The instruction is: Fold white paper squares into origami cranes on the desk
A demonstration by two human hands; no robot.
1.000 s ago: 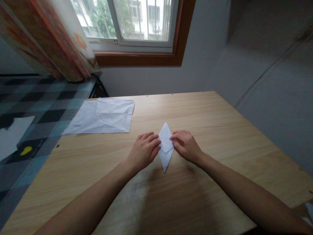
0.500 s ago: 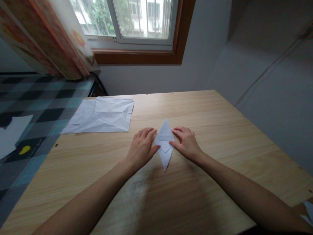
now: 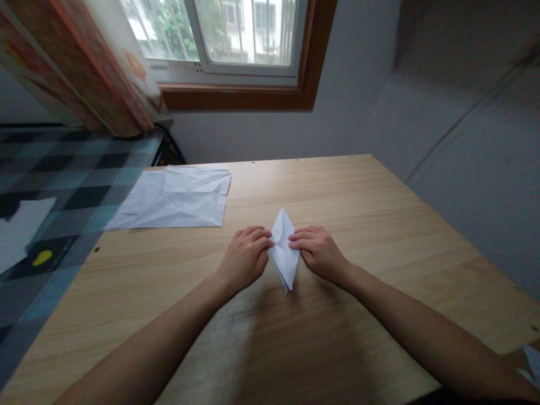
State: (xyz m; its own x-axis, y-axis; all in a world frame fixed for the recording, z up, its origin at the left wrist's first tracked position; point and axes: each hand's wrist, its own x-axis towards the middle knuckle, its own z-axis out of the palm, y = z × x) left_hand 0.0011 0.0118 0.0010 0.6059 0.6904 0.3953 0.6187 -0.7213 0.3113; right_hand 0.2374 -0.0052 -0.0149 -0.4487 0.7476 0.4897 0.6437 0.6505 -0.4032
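A folded white sheet of paper (image 3: 284, 256), shaped like a narrow diamond, is between my hands near the middle of the wooden table (image 3: 337, 197). Its lower point splits into two layers that stand slightly apart. My left hand (image 3: 248, 253) pinches the left corner, the thumb hidden beneath the fingers. On the opposite corner, the fingers of my right hand (image 3: 318, 248) are closed and overlap the paper's face. Creases run along the diamond's length and across its middle.
Creased white sheets (image 3: 181, 199) lie at the table's far left. Left of the table, a checked cloth (image 3: 84, 185) carries more white paper (image 3: 21, 233). A window (image 3: 248, 34) and curtain (image 3: 84, 67) are beyond. White paper (image 3: 531, 360) shows at the lower right edge.
Both hands have gone from resting with thumbs on the paper to gripping its side corners. The upper layer's flap now reaches down to a lower point, covering the earlier crosswise fold.
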